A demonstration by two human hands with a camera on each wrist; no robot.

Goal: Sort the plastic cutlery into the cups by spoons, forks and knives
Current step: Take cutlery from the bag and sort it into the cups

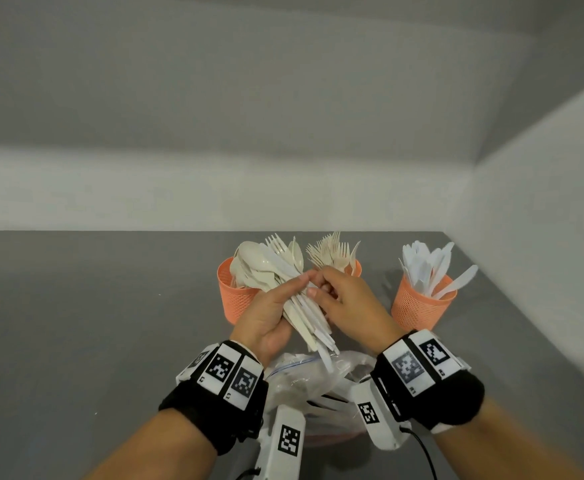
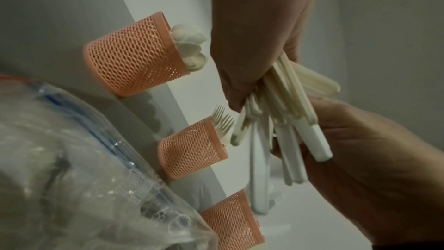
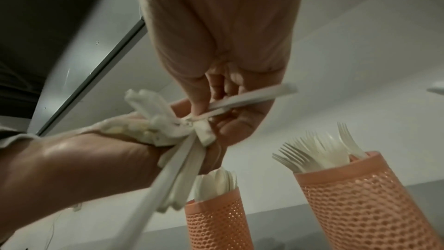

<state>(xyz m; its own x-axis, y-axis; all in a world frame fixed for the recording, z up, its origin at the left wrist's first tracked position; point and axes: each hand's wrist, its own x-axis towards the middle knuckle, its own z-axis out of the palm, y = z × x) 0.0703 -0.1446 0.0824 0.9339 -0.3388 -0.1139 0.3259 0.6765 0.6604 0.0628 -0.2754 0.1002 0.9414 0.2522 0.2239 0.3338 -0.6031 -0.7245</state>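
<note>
My left hand (image 1: 276, 299) grips a mixed bundle of white and cream plastic cutlery (image 1: 306, 320) above the table, heads pointing away. My right hand (image 1: 318, 285) meets it from the right. In the right wrist view its thumb and fingers pinch one flat white handle (image 3: 252, 98) in the bundle; what kind of piece it is stays hidden. Behind stand three orange mesh cups: the spoon cup (image 1: 235, 299), the fork cup (image 1: 354, 268) and the knife cup (image 1: 418, 306). The left wrist view shows the bundle's handle ends (image 2: 288, 121) hanging below my left hand (image 2: 259, 35).
A crumpled clear plastic zip bag (image 1: 304, 379) with more white cutlery lies on the grey table (image 1: 93, 306) just under my wrists. White walls close the table at the back and right, close to the knife cup.
</note>
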